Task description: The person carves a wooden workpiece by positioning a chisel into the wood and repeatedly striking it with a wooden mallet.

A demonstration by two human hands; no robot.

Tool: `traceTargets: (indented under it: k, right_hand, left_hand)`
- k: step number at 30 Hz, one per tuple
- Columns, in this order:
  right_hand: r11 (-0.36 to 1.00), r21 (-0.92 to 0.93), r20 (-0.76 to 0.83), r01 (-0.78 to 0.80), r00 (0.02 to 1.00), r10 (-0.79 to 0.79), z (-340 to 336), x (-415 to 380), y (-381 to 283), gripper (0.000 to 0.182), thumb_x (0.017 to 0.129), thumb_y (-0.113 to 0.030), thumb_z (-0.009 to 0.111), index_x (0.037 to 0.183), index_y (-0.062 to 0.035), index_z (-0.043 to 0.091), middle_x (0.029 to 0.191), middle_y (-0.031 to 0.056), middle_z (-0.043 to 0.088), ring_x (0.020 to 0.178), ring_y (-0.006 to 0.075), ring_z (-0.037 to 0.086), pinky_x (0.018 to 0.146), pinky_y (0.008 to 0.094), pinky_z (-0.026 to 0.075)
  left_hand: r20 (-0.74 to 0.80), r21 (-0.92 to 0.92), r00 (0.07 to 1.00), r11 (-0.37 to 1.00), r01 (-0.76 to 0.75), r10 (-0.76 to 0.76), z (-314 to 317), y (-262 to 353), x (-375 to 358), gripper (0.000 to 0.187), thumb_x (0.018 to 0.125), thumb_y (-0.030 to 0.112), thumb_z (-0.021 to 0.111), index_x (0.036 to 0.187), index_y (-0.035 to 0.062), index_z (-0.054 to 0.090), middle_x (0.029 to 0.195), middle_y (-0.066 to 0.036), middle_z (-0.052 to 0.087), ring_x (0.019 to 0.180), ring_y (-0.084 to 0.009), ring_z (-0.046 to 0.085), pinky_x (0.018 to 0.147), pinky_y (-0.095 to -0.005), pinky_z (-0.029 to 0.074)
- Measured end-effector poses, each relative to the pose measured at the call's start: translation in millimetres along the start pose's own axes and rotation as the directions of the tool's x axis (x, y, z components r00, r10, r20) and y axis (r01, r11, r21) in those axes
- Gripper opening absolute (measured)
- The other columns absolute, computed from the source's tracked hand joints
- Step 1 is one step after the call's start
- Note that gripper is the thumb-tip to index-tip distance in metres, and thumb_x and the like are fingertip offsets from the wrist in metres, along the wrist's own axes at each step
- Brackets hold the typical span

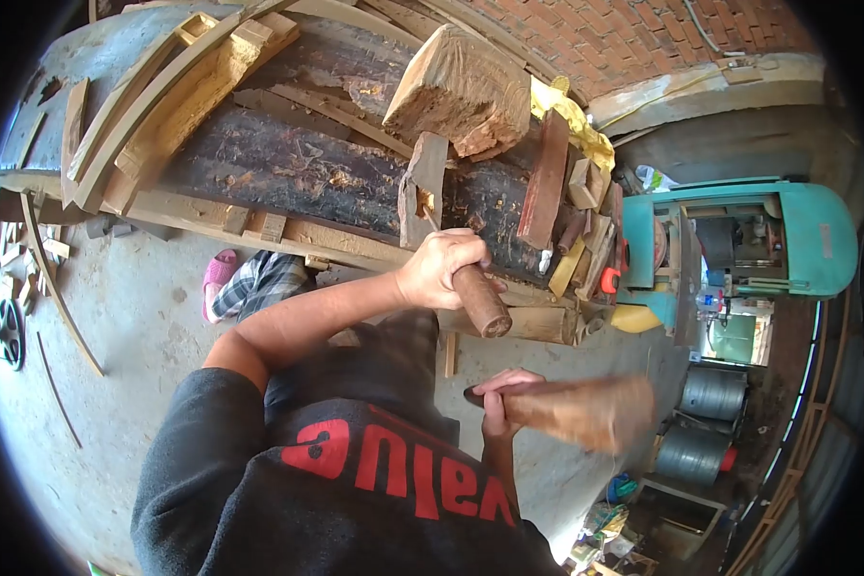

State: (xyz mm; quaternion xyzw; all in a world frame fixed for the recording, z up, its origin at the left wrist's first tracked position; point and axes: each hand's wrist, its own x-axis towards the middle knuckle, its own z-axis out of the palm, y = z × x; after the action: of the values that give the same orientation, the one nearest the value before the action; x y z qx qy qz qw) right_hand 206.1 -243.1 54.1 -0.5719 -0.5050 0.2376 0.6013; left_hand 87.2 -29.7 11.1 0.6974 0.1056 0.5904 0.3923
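Across the dark log (288,173) lies a notched wood block (422,165), probably stiff and rough, easiest held by its far end. The left hand (440,271) has its fingers clamped on the chisel (481,305), tip at the notch; the right hand's (505,394) fingers wrap a blurred wooden mallet (586,408), apart from the log.
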Motion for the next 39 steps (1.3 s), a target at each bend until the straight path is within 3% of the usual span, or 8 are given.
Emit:
traceTargets:
  k: [4,10,18,22,24,25,32,39]
  right_hand:
    - [0.887,-0.404,0.051,-0.222,0.963,0.264,-7,-12,25,0.026,0.072,-0.014,0.080,0.083,0.0002,0.062,0.075,0.0073,0.063,0.070,0.0132,0.060,0.062,0.0310,0.048]
    - [0.902,-0.421,0.107,0.098,0.993,-0.058,-10,-16,12,0.025,0.071,-0.014,0.081,0.078,-0.0001,0.062,0.071,0.0060,0.060,0.061,0.0190,0.058,0.062,0.0309,0.048]
    - [0.904,-0.295,-0.074,-0.309,0.951,0.301,-13,-21,7,0.023,0.073,-0.012,0.077,0.088,-0.0018,0.062,0.074,0.0069,0.060,0.068,0.0187,0.058,0.074,0.0332,0.048]
    - [0.990,-0.022,0.091,0.138,0.987,-0.135,-12,-25,15,0.026,0.073,-0.009,0.077,0.089,-0.0012,0.059,0.076,0.0084,0.061,0.065,0.0190,0.060,0.059,0.0336,0.046]
    - [0.846,-0.484,0.222,0.223,0.967,-0.128,-3,-19,18,0.020,0.073,-0.008,0.077,0.082,-0.0020,0.060,0.074,0.0065,0.061,0.065,0.0181,0.060,0.059,0.0330,0.046]
    - [0.903,-0.413,0.050,-0.118,0.987,0.152,1,-22,15,0.020,0.071,-0.009,0.078,0.078,-0.0019,0.060,0.073,0.0049,0.061,0.066,0.0169,0.060,0.059,0.0323,0.045]
    - [0.939,-0.319,0.133,0.131,0.987,-0.093,0,-25,5,0.024,0.073,-0.011,0.078,0.078,-0.0005,0.057,0.065,0.0030,0.054,0.060,0.0135,0.051,0.059,0.0302,0.043]
    - [0.938,-0.248,-0.060,-0.242,0.970,0.235,-11,-27,23,0.029,0.072,-0.014,0.080,0.089,0.0025,0.063,0.078,0.0044,0.065,0.069,0.0131,0.061,0.063,0.0312,0.049]
  left_hand:
    - [-0.011,0.017,0.999,0.999,-0.030,0.030,4,-3,-8,0.041,0.069,0.025,0.086,0.076,0.0093,0.049,0.065,-0.005,0.054,0.061,-0.0278,0.055,0.054,-0.0377,0.043]
    - [0.035,-0.002,0.998,0.999,-0.049,0.049,0,-3,-15,0.039,0.068,0.023,0.085,0.075,0.0095,0.049,0.067,-0.005,0.053,0.061,-0.0269,0.053,0.055,-0.0372,0.042]
    - [0.058,0.044,0.992,0.993,-0.112,0.109,3,-3,-29,0.040,0.069,0.025,0.086,0.076,0.0103,0.049,0.068,-0.004,0.051,0.060,-0.0252,0.049,0.055,-0.0367,0.039]
    - [0.071,0.069,0.991,0.990,-0.121,0.116,5,-4,-28,0.040,0.069,0.027,0.085,0.075,0.0099,0.049,0.068,-0.005,0.053,0.060,-0.0269,0.050,0.055,-0.0375,0.039]
    - [0.033,0.055,0.995,0.994,-0.093,0.091,6,-3,-25,0.041,0.069,0.027,0.085,0.075,0.0095,0.048,0.068,-0.005,0.053,0.060,-0.0277,0.050,0.055,-0.0377,0.039]
    - [0.034,0.053,0.995,0.994,-0.097,0.095,6,-2,-24,0.041,0.069,0.027,0.085,0.075,0.0095,0.048,0.068,-0.005,0.053,0.060,-0.0277,0.050,0.055,-0.0377,0.039]
    - [0.046,0.069,0.996,0.994,-0.084,0.081,3,-3,-26,0.038,0.068,0.018,0.085,0.077,0.0081,0.050,0.070,-0.005,0.052,0.064,-0.0268,0.050,0.057,-0.0370,0.040]
    - [0.225,0.163,0.968,0.975,-0.150,0.111,-2,-8,-41,0.040,0.067,0.027,0.084,0.078,0.0094,0.050,0.074,-0.007,0.053,0.068,-0.0287,0.050,0.062,-0.0393,0.040]
